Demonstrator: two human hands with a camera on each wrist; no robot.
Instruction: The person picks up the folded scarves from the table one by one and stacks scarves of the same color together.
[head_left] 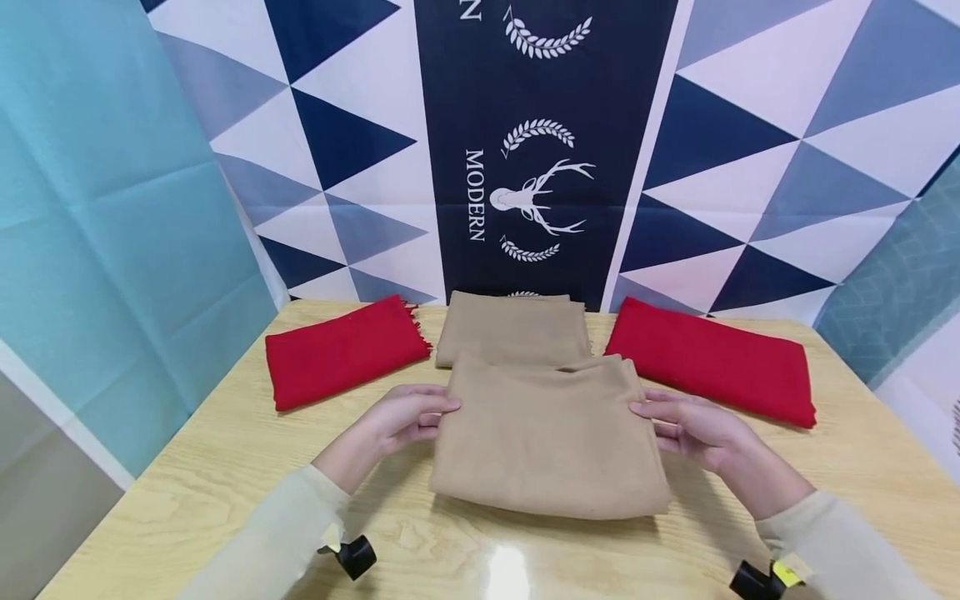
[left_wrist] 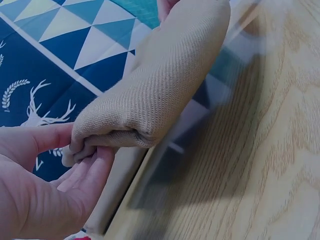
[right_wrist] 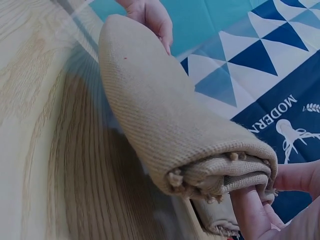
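A folded beige scarf (head_left: 551, 442) is held up by its two sides, its near edge raised off the wooden table. My left hand (head_left: 408, 417) pinches the left side, thumb on top and fingers beneath; the left wrist view shows the scarf's folded layers (left_wrist: 145, 95) between them. On the opposite side my right hand (head_left: 693, 425) grips the edge the same way. In the right wrist view, small knotted tassels show along the scarf's layered end (right_wrist: 220, 175). Directly behind lies a second folded beige scarf (head_left: 513, 329), its front partly hidden by the held one.
One folded red scarf (head_left: 341, 354) lies at the back left of the table (head_left: 225, 492), fringe facing inward. Another folded red scarf (head_left: 712, 358) lies at the back right. A patterned cloth backdrop (head_left: 360, 125) rises behind the table's far edge.
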